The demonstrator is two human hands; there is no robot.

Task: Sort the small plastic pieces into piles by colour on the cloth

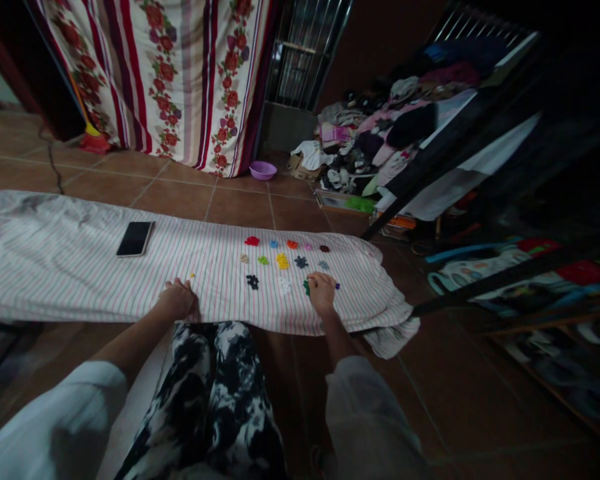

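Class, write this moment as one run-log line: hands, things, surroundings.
left hand: resting on striped cloth | right hand: at green pieces | sorted colour piles ahead | phone on cloth

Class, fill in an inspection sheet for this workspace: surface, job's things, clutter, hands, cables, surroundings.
Surface: striped white cloth spread on brown floor tiles.
Job's things: small coloured pieces in sorted piles, such as the red pile and yellow pile.
Clutter: black phone lying on the cloth.
Hands: left hand resting closed on the cloth; right hand on pieces near the green pile.
Cables: dark cord on the floor.
Surroundings: floral curtain, purple bowl, heap of clothes.
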